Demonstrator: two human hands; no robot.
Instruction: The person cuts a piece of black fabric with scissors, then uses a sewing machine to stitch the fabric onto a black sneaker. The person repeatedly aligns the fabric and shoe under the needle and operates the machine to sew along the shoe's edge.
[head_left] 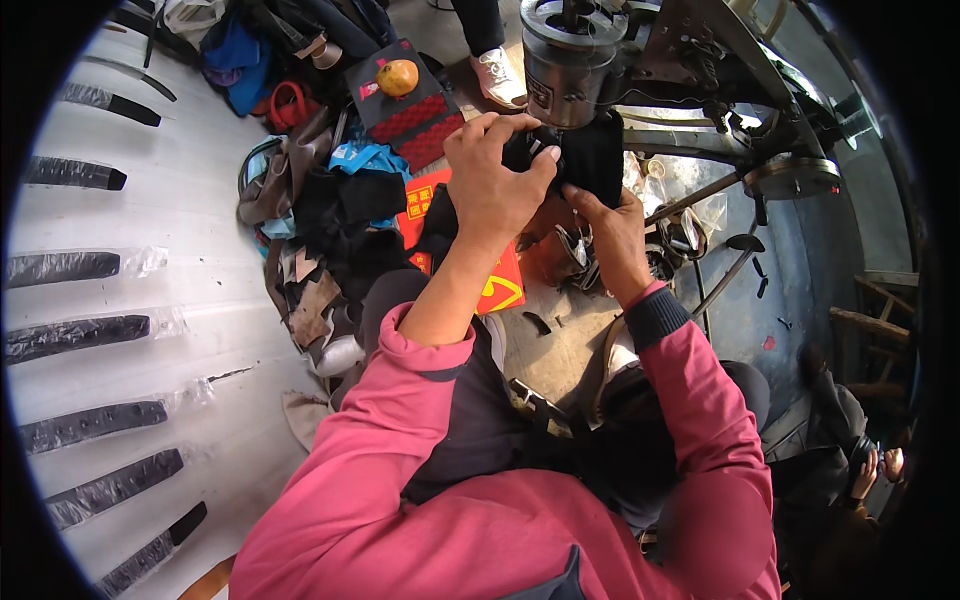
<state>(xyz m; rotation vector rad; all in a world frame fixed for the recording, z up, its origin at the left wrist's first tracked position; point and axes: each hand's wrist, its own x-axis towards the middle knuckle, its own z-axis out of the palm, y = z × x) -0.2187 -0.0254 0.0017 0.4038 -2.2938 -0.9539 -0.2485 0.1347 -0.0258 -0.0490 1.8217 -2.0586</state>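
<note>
My left hand [490, 180] is raised in front of me, its thumb and fingers curved round the left part of a dark black piece [595, 165]. Opposite it, my right hand [615, 235] pinches the lower edge of this piece, thumb on the near side. It looks like soft cloth or leather, but its exact kind is not clear. Just beyond it stands a hand-cranked-looking machine with a silvery metal cylinder [570, 85]. The piece is close below the cylinder; whether they touch I cannot tell. My fingertips on the far side are hidden.
A yellow-red round fruit [398, 78] sits on a dark box [365, 105]. Red boxes [505, 285] and heaped dark cloth [345, 215] lie left of my hands. Plastic-wrapped black strips [85, 330] line a white surface. A white shoe [498, 78] and another person [850, 450] show.
</note>
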